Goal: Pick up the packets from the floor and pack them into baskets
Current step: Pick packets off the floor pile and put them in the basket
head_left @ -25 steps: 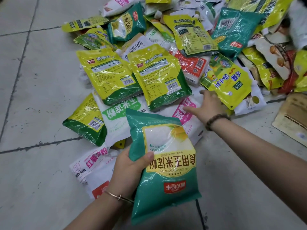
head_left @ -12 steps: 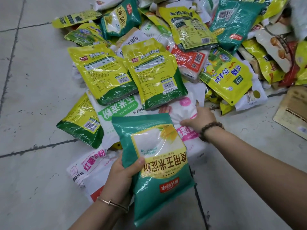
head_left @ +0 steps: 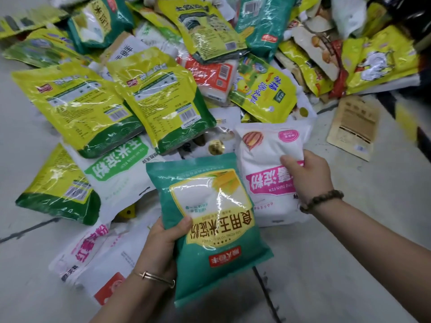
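Teal packet point(head_left: 210, 224) was at centre, left hand point(head_left: 163, 243) gripping its left edge, thumb curled over the front. White packet point(head_left: 268, 173) was just beside it at 2 o'clock, right hand point(head_left: 307, 180) wrapped round its right edge, thumb on top. Two packets held, one per hand. Bare floor point(head_left: 349, 229) at 3–5 and 9. Pile point(head_left: 210, 26) blocked 10 through 1, with two yellow packets point(head_left: 77, 106) side by side at 11. One brown pouch point(head_left: 354, 127) lay apart at 2.
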`<move>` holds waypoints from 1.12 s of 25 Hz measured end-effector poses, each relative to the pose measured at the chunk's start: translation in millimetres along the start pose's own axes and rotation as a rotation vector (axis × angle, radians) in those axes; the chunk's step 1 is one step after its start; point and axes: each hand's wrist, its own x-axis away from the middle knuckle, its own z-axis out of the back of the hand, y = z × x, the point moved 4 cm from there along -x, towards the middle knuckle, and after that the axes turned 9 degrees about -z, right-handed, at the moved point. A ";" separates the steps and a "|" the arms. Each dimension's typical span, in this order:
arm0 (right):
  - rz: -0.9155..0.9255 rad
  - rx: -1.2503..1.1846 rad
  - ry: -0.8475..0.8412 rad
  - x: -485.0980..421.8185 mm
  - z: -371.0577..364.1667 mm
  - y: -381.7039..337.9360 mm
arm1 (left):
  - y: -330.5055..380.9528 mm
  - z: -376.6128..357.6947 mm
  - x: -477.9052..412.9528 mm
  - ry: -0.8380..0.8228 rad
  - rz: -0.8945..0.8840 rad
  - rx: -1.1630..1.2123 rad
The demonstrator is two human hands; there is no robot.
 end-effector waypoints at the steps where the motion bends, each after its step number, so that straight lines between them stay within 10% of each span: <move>1: 0.007 -0.020 0.025 5.4 11.8 -2.7 | 2.3 -3.7 -0.5 -0.004 -0.016 -0.026; 16: 0.096 -0.086 0.282 126.7 191.8 -49.3 | 40.7 -131.8 45.3 -0.213 -0.354 -0.230; 28: 0.095 -0.092 0.614 246.6 356.6 -49.9 | 22.5 -255.7 136.4 -0.598 -0.278 -0.196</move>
